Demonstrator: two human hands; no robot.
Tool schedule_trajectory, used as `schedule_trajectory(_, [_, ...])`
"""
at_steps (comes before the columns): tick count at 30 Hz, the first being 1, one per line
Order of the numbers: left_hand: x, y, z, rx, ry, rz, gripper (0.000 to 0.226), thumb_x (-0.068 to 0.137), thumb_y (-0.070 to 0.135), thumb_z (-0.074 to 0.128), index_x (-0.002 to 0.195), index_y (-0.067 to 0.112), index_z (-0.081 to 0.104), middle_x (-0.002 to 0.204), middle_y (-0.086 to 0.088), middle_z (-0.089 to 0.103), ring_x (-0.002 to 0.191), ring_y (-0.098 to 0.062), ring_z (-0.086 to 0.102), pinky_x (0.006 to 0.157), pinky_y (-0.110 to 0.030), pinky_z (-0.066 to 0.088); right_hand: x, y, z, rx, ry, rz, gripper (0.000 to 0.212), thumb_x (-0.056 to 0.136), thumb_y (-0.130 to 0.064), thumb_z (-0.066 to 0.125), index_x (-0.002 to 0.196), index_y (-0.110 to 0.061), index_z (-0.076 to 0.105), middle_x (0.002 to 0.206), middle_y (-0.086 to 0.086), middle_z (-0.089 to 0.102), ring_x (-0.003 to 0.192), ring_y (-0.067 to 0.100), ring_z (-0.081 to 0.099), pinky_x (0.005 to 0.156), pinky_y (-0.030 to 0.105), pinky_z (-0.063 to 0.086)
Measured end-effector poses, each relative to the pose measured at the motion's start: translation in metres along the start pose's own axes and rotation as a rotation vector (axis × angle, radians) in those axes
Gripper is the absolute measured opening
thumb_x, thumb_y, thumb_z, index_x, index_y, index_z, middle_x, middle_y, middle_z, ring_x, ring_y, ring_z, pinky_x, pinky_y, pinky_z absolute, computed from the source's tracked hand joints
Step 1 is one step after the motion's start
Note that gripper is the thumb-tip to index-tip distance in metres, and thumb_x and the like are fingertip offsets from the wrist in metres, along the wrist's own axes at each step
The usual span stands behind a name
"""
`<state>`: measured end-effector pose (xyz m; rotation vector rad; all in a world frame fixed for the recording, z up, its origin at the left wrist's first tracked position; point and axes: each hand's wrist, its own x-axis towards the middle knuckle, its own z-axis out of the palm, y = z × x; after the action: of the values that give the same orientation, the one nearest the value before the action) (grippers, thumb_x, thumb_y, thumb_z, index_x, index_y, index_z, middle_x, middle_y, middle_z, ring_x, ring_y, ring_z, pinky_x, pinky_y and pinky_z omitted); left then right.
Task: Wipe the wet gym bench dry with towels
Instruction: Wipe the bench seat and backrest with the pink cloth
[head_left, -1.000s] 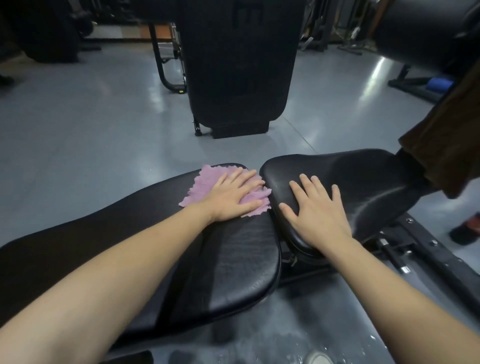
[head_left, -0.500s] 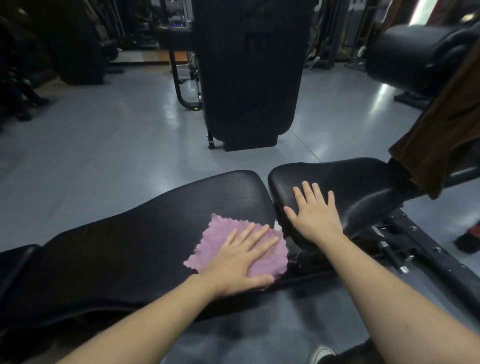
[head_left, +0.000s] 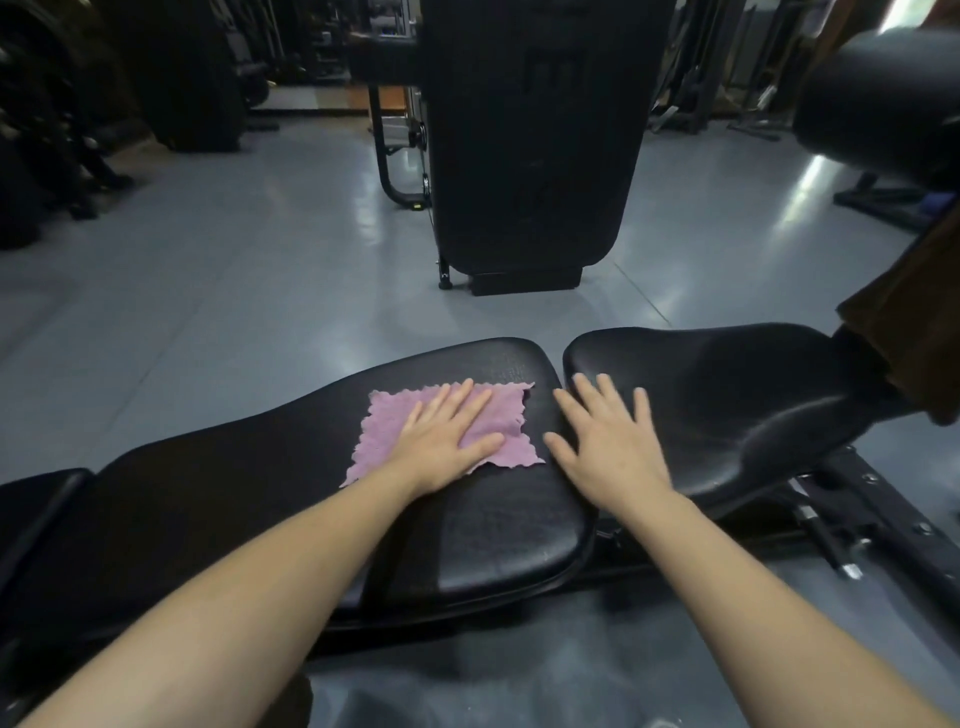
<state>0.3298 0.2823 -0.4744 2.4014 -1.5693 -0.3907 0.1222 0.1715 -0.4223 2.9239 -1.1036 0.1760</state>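
A black padded gym bench runs across the view: a long back pad (head_left: 249, 483) on the left and a seat pad (head_left: 737, 395) on the right, with a narrow gap between them. A small purple towel (head_left: 395, 421) lies flat on the right end of the back pad. My left hand (head_left: 447, 441) presses on it with straight, spread fingers. My right hand (head_left: 608, 441) rests flat with spread fingers at the gap between the two pads, beside the towel and apart from it.
A tall black upright pad (head_left: 530, 145) on a metal frame stands on the grey floor (head_left: 234, 291) behind the bench. A brown cloth (head_left: 914, 312) hangs at the right edge. Bench frame bolts and rails (head_left: 852, 525) lie at lower right. Dark gym machines line the back.
My left hand has slid the towel from the near edge of the back pad toward its middle and far side. My right hand has shifted slightly left, onto the gap.
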Motion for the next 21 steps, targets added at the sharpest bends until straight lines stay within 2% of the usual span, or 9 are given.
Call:
schedule_trajectory(2, [-0.003, -0.002, 0.001, 0.005, -0.009, 0.019, 0.076, 0.092, 0.079, 0.028, 0.157, 0.050, 0.000, 0.168, 0.019, -0.010, 0.155, -0.008, -0.012, 0.126, -0.044, -0.006, 0.004, -0.026, 0.000, 0.044, -0.003, -0.094, 0.064, 0.101, -0.055, 0.034, 0.158, -0.028, 0.023, 0.168, -0.002, 0.013, 0.155, 0.020, 0.004, 0.123, 0.051, 0.001])
schedule_trajectory(5, [-0.021, -0.028, -0.008, 0.021, -0.053, 0.055, 0.092, 0.076, 0.092, 0.016, 0.157, 0.051, -0.002, 0.167, 0.021, -0.011, 0.154, -0.006, -0.013, 0.125, -0.043, -0.006, 0.005, -0.059, 0.006, 0.080, -0.062, -0.181, 0.066, 0.101, -0.055, 0.033, 0.159, -0.027, 0.021, 0.169, -0.002, 0.011, 0.155, 0.021, 0.003, 0.124, 0.050, 0.002])
schedule_trajectory(10, [-0.092, -0.129, -0.022, 0.032, -0.138, -0.049, 0.107, 0.060, 0.104, 0.011, 0.152, 0.056, -0.012, 0.163, 0.025, -0.020, 0.152, -0.005, -0.020, 0.125, -0.044, -0.008, 0.006, -0.101, 0.016, 0.114, -0.157, -0.254, 0.068, 0.101, -0.060, 0.031, 0.160, -0.030, 0.014, 0.169, -0.003, 0.003, 0.155, 0.020, -0.004, 0.124, 0.050, -0.001])
schedule_trajectory(15, [-0.169, -0.192, -0.022, -0.042, -0.157, -0.174, 0.106, 0.062, 0.103, 0.025, 0.151, 0.058, -0.011, 0.162, 0.027, -0.022, 0.150, -0.004, -0.025, 0.125, -0.045, -0.008, 0.002, -0.160, 0.029, 0.078, -0.188, -0.388, 0.069, 0.101, -0.062, 0.028, 0.160, -0.031, 0.011, 0.169, -0.003, 0.000, 0.155, 0.020, -0.006, 0.124, 0.049, -0.002])
schedule_trajectory(18, [-0.186, -0.202, -0.016, -0.084, -0.103, -0.241, 0.104, 0.069, 0.095, 0.039, 0.153, 0.056, -0.008, 0.163, 0.026, -0.022, 0.150, -0.005, -0.026, 0.125, -0.047, -0.010, -0.005, -0.202, 0.039, 0.076, -0.234, -0.465, 0.070, 0.101, -0.063, 0.027, 0.160, -0.032, 0.009, 0.169, -0.004, -0.003, 0.155, 0.019, -0.008, 0.124, 0.049, -0.004])
schedule_trajectory(21, [-0.187, -0.205, -0.009, -0.133, -0.030, -0.290, 0.106, 0.068, 0.094, 0.042, 0.155, 0.055, -0.005, 0.164, 0.023, -0.020, 0.151, -0.009, -0.026, 0.124, -0.045, -0.013, -0.005, -0.244, 0.051, 0.071, -0.241, -0.531, 0.071, 0.100, -0.064, 0.027, 0.160, -0.031, 0.009, 0.169, -0.004, -0.002, 0.155, 0.021, -0.006, 0.124, 0.050, -0.003])
